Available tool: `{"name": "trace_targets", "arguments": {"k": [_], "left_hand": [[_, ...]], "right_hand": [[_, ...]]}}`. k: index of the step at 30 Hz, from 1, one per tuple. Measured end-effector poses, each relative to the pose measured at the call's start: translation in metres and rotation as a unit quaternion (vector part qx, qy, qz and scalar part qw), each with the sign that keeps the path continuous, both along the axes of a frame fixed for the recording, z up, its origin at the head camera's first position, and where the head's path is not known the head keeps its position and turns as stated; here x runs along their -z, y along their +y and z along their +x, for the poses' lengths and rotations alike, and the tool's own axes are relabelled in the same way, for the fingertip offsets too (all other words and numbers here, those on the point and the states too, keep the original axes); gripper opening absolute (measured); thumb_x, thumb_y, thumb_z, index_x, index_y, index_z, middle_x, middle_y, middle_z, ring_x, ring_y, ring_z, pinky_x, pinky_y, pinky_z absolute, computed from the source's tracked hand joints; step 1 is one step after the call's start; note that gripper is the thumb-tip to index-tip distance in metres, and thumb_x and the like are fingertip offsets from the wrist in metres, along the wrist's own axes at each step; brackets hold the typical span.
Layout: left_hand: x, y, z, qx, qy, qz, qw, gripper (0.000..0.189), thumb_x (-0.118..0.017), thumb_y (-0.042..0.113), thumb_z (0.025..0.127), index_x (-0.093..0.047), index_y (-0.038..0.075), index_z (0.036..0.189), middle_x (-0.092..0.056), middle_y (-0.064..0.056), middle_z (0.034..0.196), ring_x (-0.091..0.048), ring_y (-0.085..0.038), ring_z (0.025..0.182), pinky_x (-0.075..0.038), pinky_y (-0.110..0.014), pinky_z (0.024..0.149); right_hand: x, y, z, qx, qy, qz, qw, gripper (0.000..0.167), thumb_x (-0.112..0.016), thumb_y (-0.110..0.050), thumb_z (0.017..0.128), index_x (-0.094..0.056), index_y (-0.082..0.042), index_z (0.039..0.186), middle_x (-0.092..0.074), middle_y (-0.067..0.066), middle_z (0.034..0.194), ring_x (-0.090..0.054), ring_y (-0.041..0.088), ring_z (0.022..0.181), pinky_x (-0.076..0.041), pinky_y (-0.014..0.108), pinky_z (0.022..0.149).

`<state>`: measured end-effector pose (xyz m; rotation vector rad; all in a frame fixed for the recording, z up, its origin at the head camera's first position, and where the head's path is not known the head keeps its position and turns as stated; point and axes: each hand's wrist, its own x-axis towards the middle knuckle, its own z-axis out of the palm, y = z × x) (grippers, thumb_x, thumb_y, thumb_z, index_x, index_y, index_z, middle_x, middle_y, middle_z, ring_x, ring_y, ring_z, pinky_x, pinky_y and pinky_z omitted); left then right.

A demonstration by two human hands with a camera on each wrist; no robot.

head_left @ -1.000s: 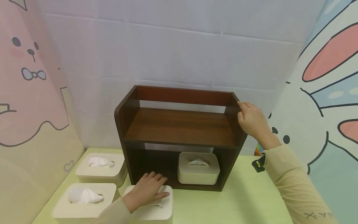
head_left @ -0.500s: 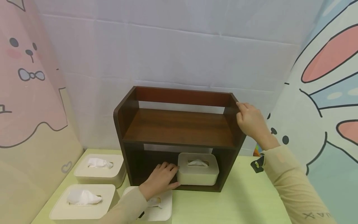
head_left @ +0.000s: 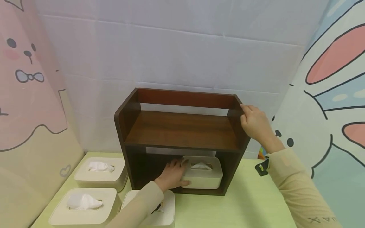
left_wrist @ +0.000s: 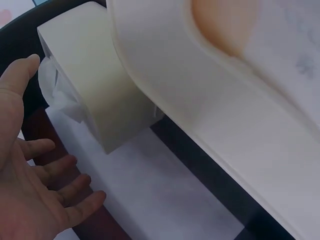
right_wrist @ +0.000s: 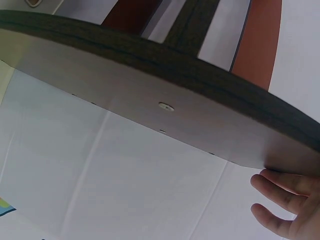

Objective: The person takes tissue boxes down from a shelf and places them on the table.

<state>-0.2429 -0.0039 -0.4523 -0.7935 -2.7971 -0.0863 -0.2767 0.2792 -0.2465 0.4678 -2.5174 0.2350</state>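
A two-tier dark brown shelf stands on the table. On its lower tier, at the right, sits a cream tissue box with a tissue in its slot. My left hand is at that box's left side, thumb toward the front; the left wrist view has its fingers spread and slightly bent, beside the box. Beneath my left forearm is another cream tissue box, partly covered. My right hand grips the upper edge of the shelf's right side panel, its fingers at the outer face.
Two more cream tissue boxes, a rear one and a front one, stand left of the shelf on the light green table. Pale cloth hangs behind, with cartoon-printed panels at both sides. A black strap shows near my right wrist.
My left hand has moved from above the front tissue box, up and right, to the left side of the box in the shelf. My right hand stays on the side panel.
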Motion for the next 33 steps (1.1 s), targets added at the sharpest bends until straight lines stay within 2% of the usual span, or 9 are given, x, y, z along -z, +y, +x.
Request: {"name": "trace_targets", "arguments": {"k": [4,7,9,11,14,18,22,28,33], "left_hand": [[0.003,0.004,-0.012,-0.007,-0.010,0.006,0.9999,0.083,-0.066,0.057,0.073,-0.041,0.008,0.136,-0.046,-0.013,0.134,-0.047,-0.034,0.119,-0.044,-0.047,0.091],[0.003,0.007,-0.019,-0.001,0.001,0.011,0.9999,0.084,-0.067,0.057,0.072,-0.041,0.008,0.136,-0.046,-0.012,0.135,-0.046,-0.032,0.120,-0.044,-0.047,0.092],[0.004,0.009,-0.024,0.006,0.022,0.003,0.9997,0.084,-0.066,0.059,0.072,-0.043,0.008,0.135,-0.047,-0.011,0.134,-0.047,-0.031,0.119,-0.045,-0.044,0.092],[0.004,0.011,-0.027,0.009,0.023,0.003,0.9997,0.084,-0.065,0.059,0.072,-0.043,0.008,0.135,-0.047,-0.011,0.134,-0.046,-0.030,0.120,-0.044,-0.044,0.093],[0.005,0.014,-0.030,0.007,0.006,0.005,0.9999,0.085,-0.064,0.060,0.073,-0.041,0.008,0.136,-0.045,-0.011,0.136,-0.044,-0.030,0.123,-0.041,-0.044,0.097],[0.006,0.016,-0.033,-0.009,-0.045,0.013,0.9988,0.087,-0.062,0.061,0.074,-0.036,0.010,0.139,-0.040,-0.011,0.140,-0.037,-0.032,0.128,-0.036,-0.047,0.101],[0.009,0.018,-0.037,-0.016,-0.075,0.023,0.9968,0.089,-0.063,0.062,0.073,-0.034,0.011,0.140,-0.036,-0.012,0.142,-0.034,-0.033,0.130,-0.035,-0.048,0.102],[0.015,0.020,-0.041,-0.013,-0.116,0.027,0.9928,0.096,-0.063,0.064,0.071,-0.029,0.010,0.142,-0.029,-0.016,0.146,-0.029,-0.036,0.133,-0.029,-0.050,0.105],[0.024,0.022,-0.045,0.005,-0.132,0.014,0.9912,0.098,-0.063,0.063,0.071,-0.029,0.007,0.142,-0.028,-0.015,0.147,-0.024,-0.035,0.136,-0.027,-0.047,0.108]], "right_hand": [[-0.001,-0.002,0.000,-0.003,0.005,-0.002,1.0000,0.043,-0.035,-0.007,0.088,-0.048,0.011,0.125,-0.052,0.030,0.120,-0.048,0.046,0.110,-0.039,0.057,0.091],[-0.002,-0.003,-0.001,-0.003,0.007,0.001,1.0000,0.042,-0.036,-0.007,0.088,-0.048,0.011,0.125,-0.052,0.030,0.120,-0.048,0.045,0.110,-0.039,0.056,0.091],[-0.002,-0.003,-0.001,-0.003,0.006,0.003,1.0000,0.042,-0.036,-0.006,0.088,-0.048,0.011,0.125,-0.052,0.030,0.120,-0.048,0.045,0.110,-0.039,0.056,0.091],[-0.002,-0.003,-0.001,-0.003,0.005,0.005,1.0000,0.042,-0.036,-0.006,0.088,-0.048,0.011,0.125,-0.052,0.030,0.120,-0.048,0.045,0.110,-0.039,0.056,0.091],[-0.001,-0.004,-0.001,-0.004,0.006,0.004,1.0000,0.042,-0.036,-0.006,0.088,-0.048,0.011,0.125,-0.052,0.030,0.120,-0.048,0.045,0.110,-0.039,0.055,0.092],[-0.001,-0.005,-0.001,-0.003,0.004,0.003,1.0000,0.042,-0.036,-0.006,0.088,-0.048,0.011,0.125,-0.052,0.030,0.120,-0.048,0.045,0.110,-0.039,0.055,0.092],[-0.001,-0.005,0.000,-0.002,-0.001,0.003,1.0000,0.043,-0.035,-0.007,0.088,-0.047,0.011,0.125,-0.052,0.030,0.121,-0.048,0.045,0.111,-0.039,0.055,0.093],[-0.001,-0.003,0.002,0.001,0.000,0.000,1.0000,0.043,-0.035,-0.007,0.088,-0.047,0.011,0.125,-0.052,0.030,0.120,-0.048,0.045,0.111,-0.039,0.056,0.092],[-0.001,0.000,0.002,0.003,-0.001,0.001,1.0000,0.043,-0.035,-0.007,0.088,-0.047,0.010,0.125,-0.052,0.030,0.121,-0.048,0.045,0.111,-0.039,0.056,0.092]]}}
